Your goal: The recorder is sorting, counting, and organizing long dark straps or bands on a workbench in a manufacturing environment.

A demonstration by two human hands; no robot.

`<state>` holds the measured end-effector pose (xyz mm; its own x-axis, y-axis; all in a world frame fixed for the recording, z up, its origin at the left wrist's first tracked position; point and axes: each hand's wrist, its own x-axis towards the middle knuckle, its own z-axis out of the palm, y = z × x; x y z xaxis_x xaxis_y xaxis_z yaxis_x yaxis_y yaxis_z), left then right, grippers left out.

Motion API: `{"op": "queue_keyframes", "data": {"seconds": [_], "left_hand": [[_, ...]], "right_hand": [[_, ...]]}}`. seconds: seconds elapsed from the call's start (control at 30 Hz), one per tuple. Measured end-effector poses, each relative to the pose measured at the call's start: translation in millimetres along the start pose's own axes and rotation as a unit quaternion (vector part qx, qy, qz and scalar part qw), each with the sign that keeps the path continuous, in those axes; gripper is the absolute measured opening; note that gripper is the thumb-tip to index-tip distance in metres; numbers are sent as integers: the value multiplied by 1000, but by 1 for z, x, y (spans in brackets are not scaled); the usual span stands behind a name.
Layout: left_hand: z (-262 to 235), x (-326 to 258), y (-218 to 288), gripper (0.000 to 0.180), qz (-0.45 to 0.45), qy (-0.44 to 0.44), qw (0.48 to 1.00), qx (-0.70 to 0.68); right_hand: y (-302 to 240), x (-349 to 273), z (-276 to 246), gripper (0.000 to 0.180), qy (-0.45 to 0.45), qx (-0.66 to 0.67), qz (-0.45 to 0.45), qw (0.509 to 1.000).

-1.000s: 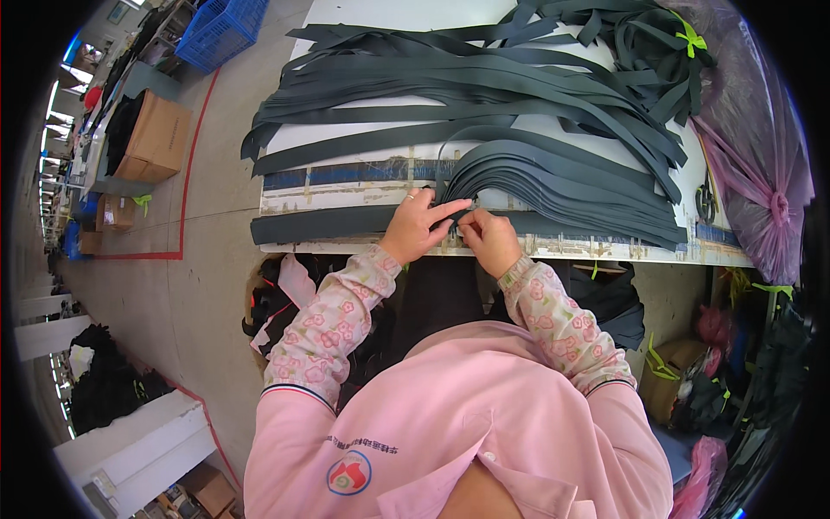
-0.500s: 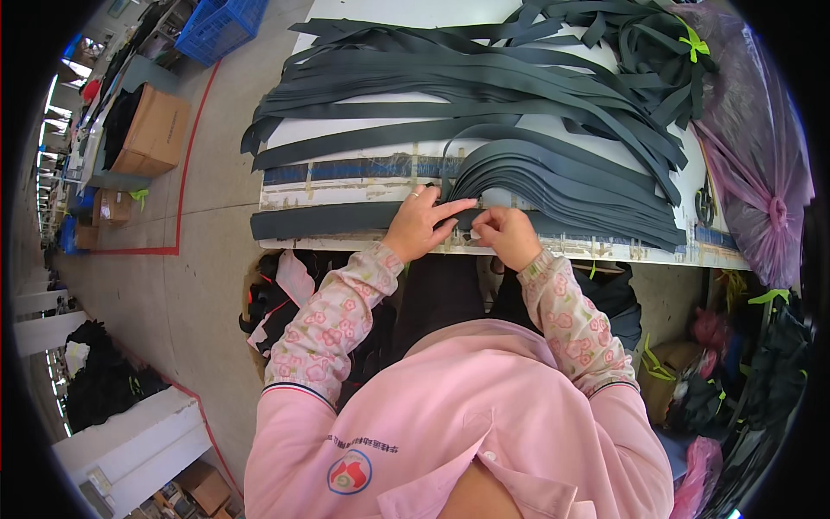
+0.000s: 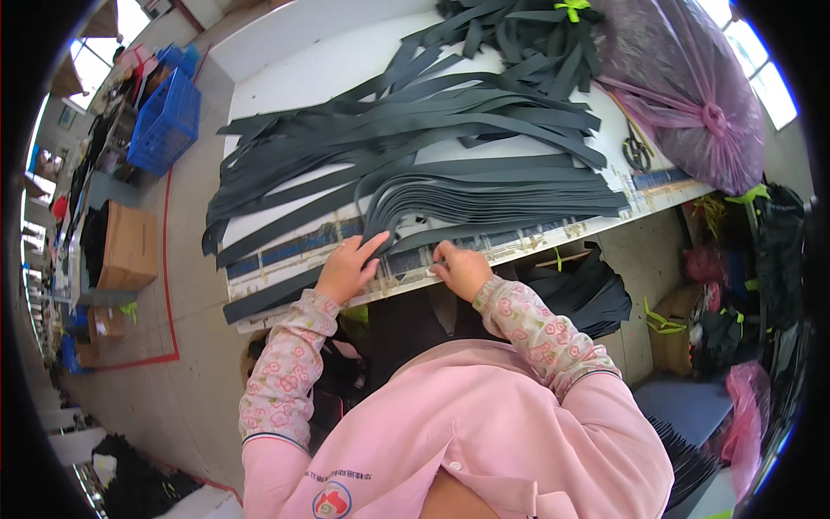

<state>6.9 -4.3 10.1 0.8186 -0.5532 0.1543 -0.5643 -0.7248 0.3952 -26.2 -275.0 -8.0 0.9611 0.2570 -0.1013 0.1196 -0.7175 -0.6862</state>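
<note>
A stack of dark grey-green fabric strips (image 3: 501, 192) lies arched near the front of the white table, its left ends bunched together. My left hand (image 3: 347, 266) rests at those ends, fingers stretched out and fingertips touching the lowest strips. To its right, my right hand (image 3: 463, 270) is closed in a pinch at the table's front edge. A tiny white bit shows at its fingertips, too small to name. One flat strip (image 3: 268, 298) runs along the edge to the left of my left hand. Behind the stack, more long strips (image 3: 346, 130) are spread in a loose pile.
Scissors (image 3: 635, 154) lie on the table's right side. Beside them stands a pink translucent bag (image 3: 692, 95), tied at its neck. A tangled heap of strips (image 3: 527, 43) sits at the back. Across the floor on the left are a blue crate (image 3: 164, 121) and a cardboard box (image 3: 128, 245).
The whole view has shifted and tilted, so the table sits lower at its left side. My hands have drawn farther apart; my right hand keeps its pinch.
</note>
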Motion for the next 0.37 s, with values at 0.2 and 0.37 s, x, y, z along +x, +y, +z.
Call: {"op": "queue_keyframes", "data": {"seconds": [0.2,0.37], "left_hand": [[-142,96,64,53,-110,-162,867,-458],[-222,187,204,52,-57,-228,763,-602]], "right_hand": [[-69,-10,-64,61,24,168,-176,970],[-127,-43,-172,100,89,191,-269,940]]}}
